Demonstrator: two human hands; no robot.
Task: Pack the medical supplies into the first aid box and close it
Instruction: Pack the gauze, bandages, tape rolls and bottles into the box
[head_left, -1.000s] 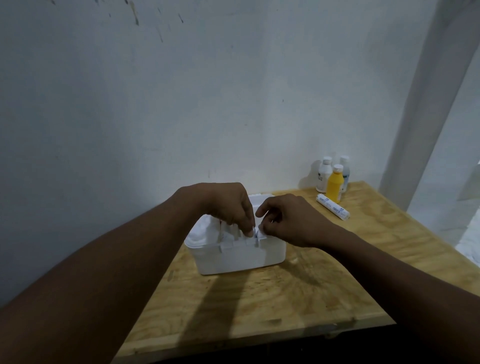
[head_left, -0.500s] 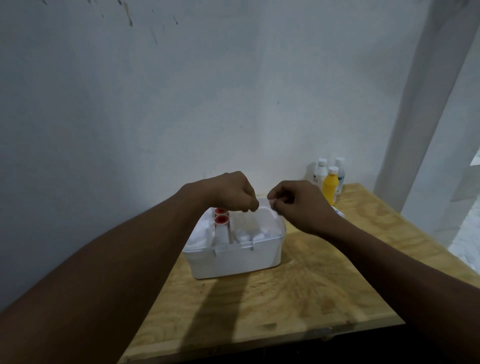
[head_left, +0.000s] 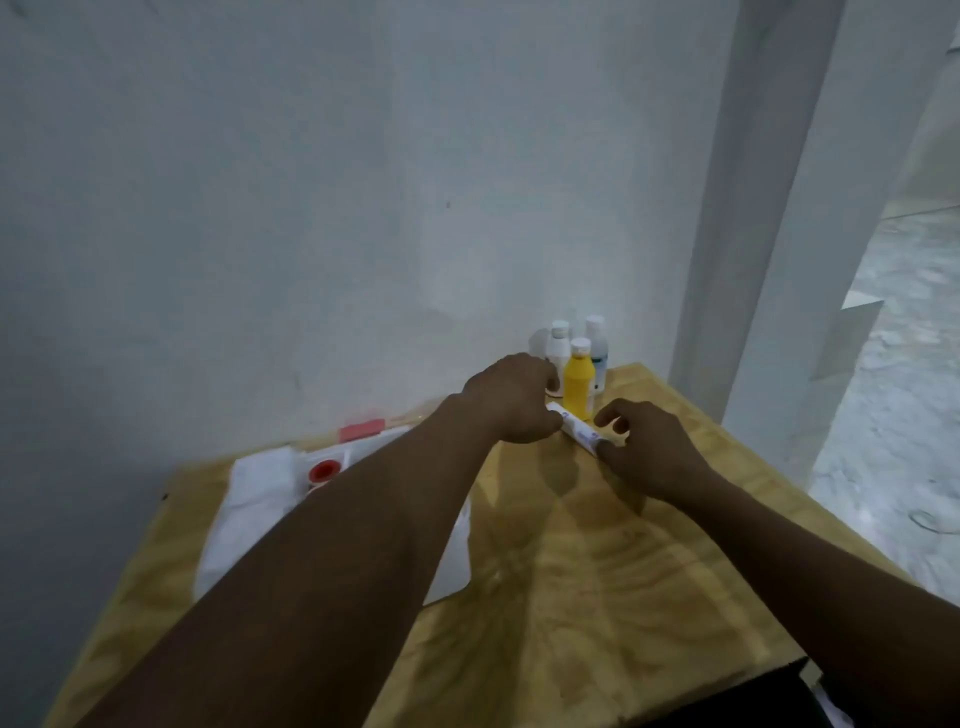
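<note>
Now my left hand (head_left: 511, 400) curls round the far end of the tube (head_left: 579, 430), my right hand (head_left: 649, 449) pinches the near end. The tube lies by the bottles (head_left: 578, 382) on the table, and the first aid box (head_left: 249, 499) stands open at left.

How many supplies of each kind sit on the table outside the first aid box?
Bottles: 3
Wrapped roll: 1
Total: 4
</note>
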